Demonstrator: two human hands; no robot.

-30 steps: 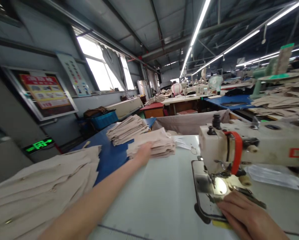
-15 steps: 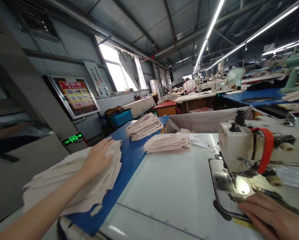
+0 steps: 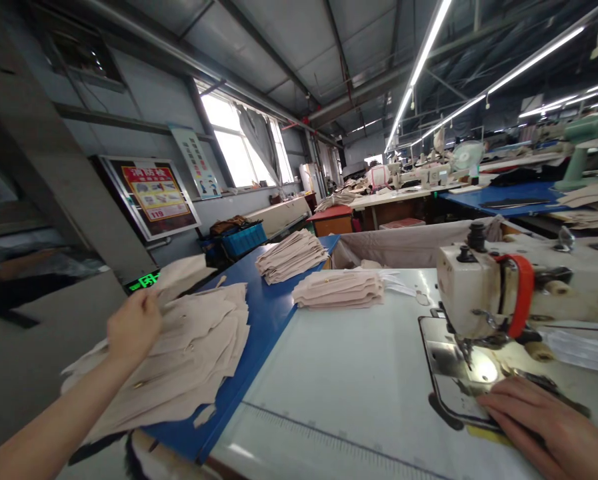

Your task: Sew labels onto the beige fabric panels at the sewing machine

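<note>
My left hand (image 3: pixel 135 325) pinches a beige fabric piece (image 3: pixel 185 272), lifted at one end above a wide stack of beige fabric pieces (image 3: pixel 189 353). That stack lies spread on a blue board (image 3: pixel 229 400). On the right, my right hand (image 3: pixel 543 420) rests with its fingers stretched out at the front edge of the metal plate (image 3: pixel 446 357) of a sewing machine (image 3: pixel 466 287). No cloth shows under these fingers. The machine's lamp lights the plate around the needle.
Two smaller fabric stacks stand farther back, one on the blue board (image 3: pixel 291 255) and another on the white tabletop (image 3: pixel 336 290). A ruler strip (image 3: pixel 329 437) runs along the table front. Behind the table hangs a grey cloth bin (image 3: pixel 399 243).
My left hand was lying flat on the stack; it has drawn back to the left and now lifts a fabric piece. My right hand has stayed nearly still.
</note>
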